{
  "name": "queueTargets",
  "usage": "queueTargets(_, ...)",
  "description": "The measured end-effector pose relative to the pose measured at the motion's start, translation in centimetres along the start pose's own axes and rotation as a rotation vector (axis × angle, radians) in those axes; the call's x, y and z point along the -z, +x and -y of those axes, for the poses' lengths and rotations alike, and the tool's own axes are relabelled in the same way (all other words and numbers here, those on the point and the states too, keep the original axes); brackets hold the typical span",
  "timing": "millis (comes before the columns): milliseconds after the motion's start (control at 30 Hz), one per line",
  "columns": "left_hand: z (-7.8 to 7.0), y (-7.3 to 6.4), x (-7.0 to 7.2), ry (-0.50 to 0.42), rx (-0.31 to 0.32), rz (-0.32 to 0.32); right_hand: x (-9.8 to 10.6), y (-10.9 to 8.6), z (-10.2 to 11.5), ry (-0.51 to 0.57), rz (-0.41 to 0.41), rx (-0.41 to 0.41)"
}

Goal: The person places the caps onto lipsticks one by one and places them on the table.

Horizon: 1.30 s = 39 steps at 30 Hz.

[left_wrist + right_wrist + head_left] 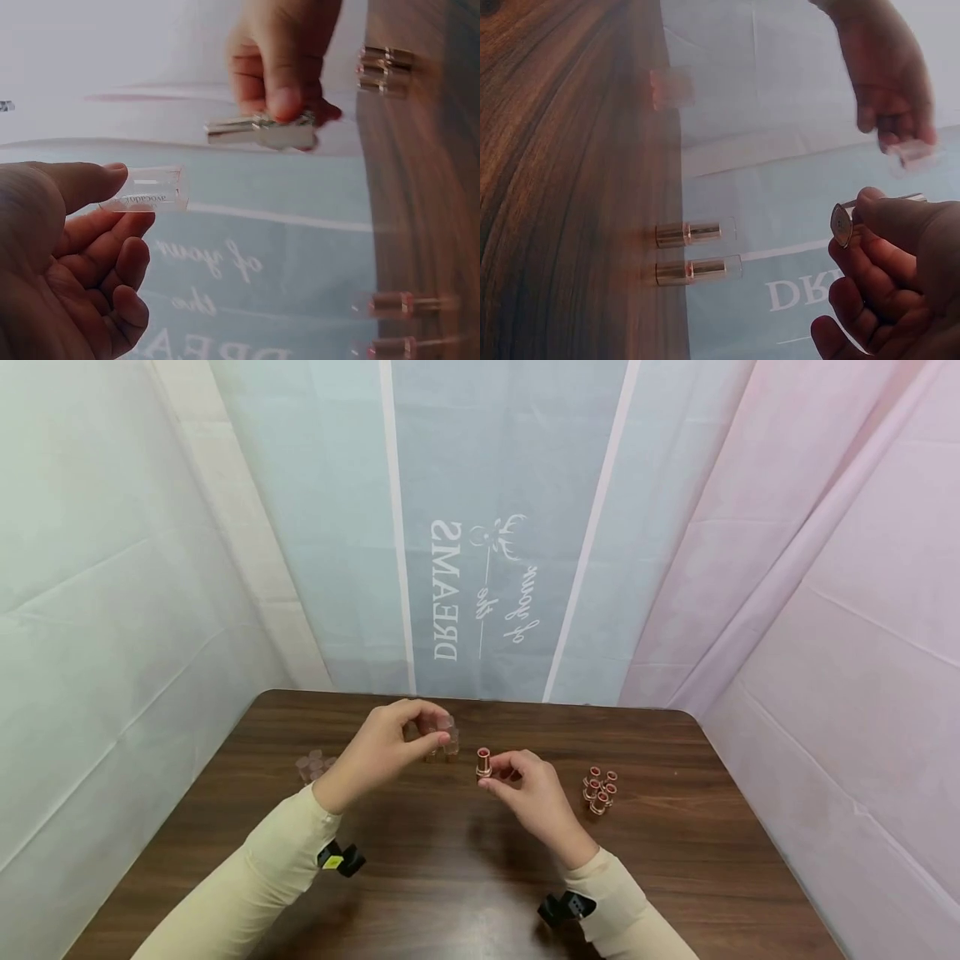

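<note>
My left hand [386,743] pinches a clear cap [154,189] with printed lettering between thumb and fingertips, above the back of the table. My right hand [531,789] grips a shiny rose-gold lipstick tube [483,762], upright with its reddish open top facing up. The cap and tube are apart, the cap to the left and higher. Below and behind the left fingers, two lipstick tubes [694,271] with clear caps on stand side by side. The left fingers partly hide them in the head view.
A cluster of several uncapped lipstick tubes [598,792] stands to the right of my right hand. Several loose clear caps [311,764] sit at the left, partly behind my left wrist. The dark wooden table [442,868] has fabric curtains [495,460] around it.
</note>
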<state>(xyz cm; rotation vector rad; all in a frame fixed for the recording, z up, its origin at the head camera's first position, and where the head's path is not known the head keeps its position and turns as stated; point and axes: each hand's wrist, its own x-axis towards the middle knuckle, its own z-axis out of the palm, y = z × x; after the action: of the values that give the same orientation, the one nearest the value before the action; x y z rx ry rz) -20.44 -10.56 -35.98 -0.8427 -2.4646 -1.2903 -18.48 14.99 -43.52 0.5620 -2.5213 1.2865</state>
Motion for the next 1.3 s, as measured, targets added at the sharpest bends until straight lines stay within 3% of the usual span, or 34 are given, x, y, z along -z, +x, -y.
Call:
queueTargets(233,-1.6,1.5,-0.7,-0.051,-0.034,0.059,0.1,-0.2,-0.1,-0.015,0.009,0.025)
queueTargets(367,-1.9,1.8,-1.5,-0.034,-0.045,0.090,0.1,-0.2,-0.1,-0.007,0.009,0.045)
queueTargets(733,-1.5,1.6,-2.8,0.004,-0.073,0.145,0.2,-0.1,0.1,0.000,-0.012,0.088)
queueTargets(1300,-1.2,1.1,-4.0,0.020,-0.064,0.151,0.5,-0.2,0.1,0.049,-0.005,0.060)
